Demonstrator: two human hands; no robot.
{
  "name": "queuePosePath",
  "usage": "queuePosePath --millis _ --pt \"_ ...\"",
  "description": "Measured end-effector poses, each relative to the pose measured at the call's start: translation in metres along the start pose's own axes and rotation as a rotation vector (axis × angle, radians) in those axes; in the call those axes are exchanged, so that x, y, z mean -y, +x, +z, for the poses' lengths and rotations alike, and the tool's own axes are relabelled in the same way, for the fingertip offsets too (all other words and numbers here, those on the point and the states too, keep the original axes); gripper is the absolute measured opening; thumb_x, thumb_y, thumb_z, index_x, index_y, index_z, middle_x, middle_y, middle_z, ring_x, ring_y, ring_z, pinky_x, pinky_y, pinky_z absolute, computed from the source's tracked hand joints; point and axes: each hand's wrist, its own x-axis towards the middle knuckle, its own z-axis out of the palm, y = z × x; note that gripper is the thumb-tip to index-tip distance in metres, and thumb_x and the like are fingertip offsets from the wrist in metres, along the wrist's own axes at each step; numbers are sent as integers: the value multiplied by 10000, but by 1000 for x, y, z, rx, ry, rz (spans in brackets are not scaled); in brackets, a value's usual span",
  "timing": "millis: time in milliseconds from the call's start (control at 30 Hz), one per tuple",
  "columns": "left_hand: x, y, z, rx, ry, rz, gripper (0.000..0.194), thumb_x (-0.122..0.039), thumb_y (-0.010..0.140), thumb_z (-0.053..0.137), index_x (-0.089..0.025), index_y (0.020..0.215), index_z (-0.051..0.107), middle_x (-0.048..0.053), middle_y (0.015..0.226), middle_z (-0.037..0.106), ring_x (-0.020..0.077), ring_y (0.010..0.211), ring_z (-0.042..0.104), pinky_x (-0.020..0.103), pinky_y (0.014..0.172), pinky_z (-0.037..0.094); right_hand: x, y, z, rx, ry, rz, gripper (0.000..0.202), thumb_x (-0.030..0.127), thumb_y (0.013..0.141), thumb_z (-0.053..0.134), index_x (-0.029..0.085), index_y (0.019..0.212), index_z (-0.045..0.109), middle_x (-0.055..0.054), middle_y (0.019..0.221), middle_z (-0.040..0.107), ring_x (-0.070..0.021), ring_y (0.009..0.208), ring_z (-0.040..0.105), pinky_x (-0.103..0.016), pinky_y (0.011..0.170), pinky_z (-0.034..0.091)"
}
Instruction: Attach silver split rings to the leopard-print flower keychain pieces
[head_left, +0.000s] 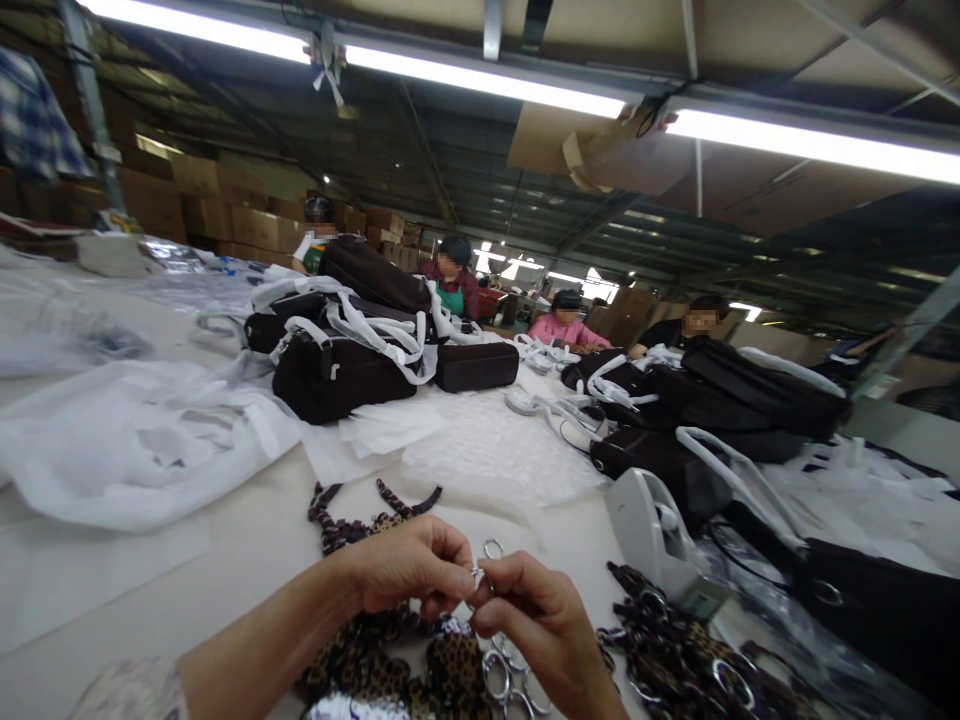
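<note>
Now your left hand (pixel 409 568) and right hand (pixel 538 612) are pinching a small metal fitting (pixel 477 574). Working this close, you're getting finer control.

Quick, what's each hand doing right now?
Left hand: closed, fingertips pinching a small silvery metal piece.
Right hand: closed, fingertips at the same piece; its exact grip is partly hidden.

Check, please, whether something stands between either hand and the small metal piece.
Nothing visible does: the left hand and the right hand meet at the small metal piece with their fingertips, which hide part of it.
</note>
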Motion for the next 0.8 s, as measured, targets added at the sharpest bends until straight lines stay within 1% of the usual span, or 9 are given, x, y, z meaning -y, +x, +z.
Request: queuePosePath --millis 100,200,300,400,467,567,633,700,800 --pt "-1 0 -2 -17 23 -50 223 -263 549 752 -151 592 564 -38 482 558 61 379 427 185 387 295 0 0 4 -8 -9 -14 169 74 675 723 208 774 747 19 649 695 -128 595 606 -206 575 485" --pt "-2 0 -3 -58 43 6 225 -262 567 751 -151 603 559 -43 494 559 65 404 447 185 415 334 0 2 6 -55 74 22 103 138 684 769 200 758 736 30 615 667 -110 558 600 -195 552 495" --pt "-3 2 1 -71 -22 114 218 -290 647 735 -147 684 574 -18 596 613 84 481 524 206 491 411 -2 6 8 -96 333 137 205 281 682 826 195 836 724 24 640 669 -96 529 615 -180 500 515" --pt "-2 5 9 -100 -74 305 207 -245 673 728 -154 793 586 -4 706 640 104 554 568 233 553 447 -5 8 12 -138 576 239 328 351 622 878 178 846 712 34 609 642 -46 457 560 -119 421 475" --pt "1 7 12 -155 -30 427 183 -192 667 721 -150 803 607 -8 701 627 105 573 555 226 556 431 -8 9 17 -147 690 267 361 358 579 903 176 813 695 56 566 605 -15 401 497 -87 372 430" --pt "4 9 15 -230 89 530 84 -184 703 690 -133 761 659 1 673 604 107 608 534 224 581 405 -14 7 23 -135 754 258 372 386 575 901 193 795 671 70 556 586 -8 381 469 -78 350 405" --pt "5 9 14 -303 187 607 60 -196 717 684 -138 715 672 -1 688 579 114 661 525 229 628 400 -16 6 24 -120 689 242 363 445 614 864 198 792 668 58 576 603 -26 387 493 -108 357 432" --pt "3 8 13 -388 318 647 73 -195 732 666 -147 677 662 -7 704 562 118 699 508 230 655 385 -13 6 20 -129 490 203 317 445 671 822 198 817 686 33 615 633 -69 443 558 -160 406 492" --pt "-1 5 10 -457 520 575 106 -197 766 629 -155 669 641 -18 682 568 114 681 486 227 635 359 -3 6 12 -196 79 18 298 256 674 819 223 954 726 -6 766 696 -143 645 651 -204 538 545"
